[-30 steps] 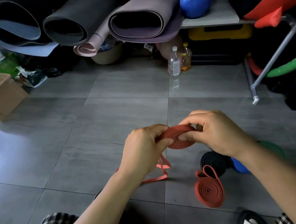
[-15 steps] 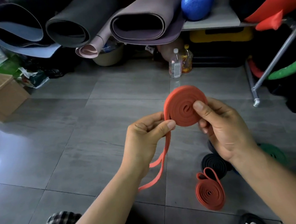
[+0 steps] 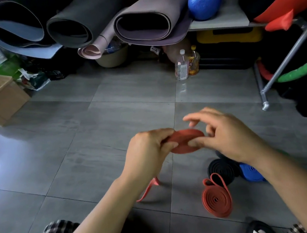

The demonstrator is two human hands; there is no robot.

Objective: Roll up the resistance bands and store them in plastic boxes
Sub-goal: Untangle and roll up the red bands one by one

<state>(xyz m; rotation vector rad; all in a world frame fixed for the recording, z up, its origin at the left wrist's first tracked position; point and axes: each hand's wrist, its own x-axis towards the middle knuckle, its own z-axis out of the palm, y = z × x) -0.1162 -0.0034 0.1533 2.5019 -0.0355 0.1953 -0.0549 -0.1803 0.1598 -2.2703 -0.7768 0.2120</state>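
Fingers of the left hand pinch the red band coil at its left edge. The right hand sets its thumb on the near rim, its other fingers lifted and blurred, so I cannot tell whether it grips. Best to squeeze the wraps flat and feed the loose tail taut. A red roll and a black roll lie on the floor; no plastic box shows.
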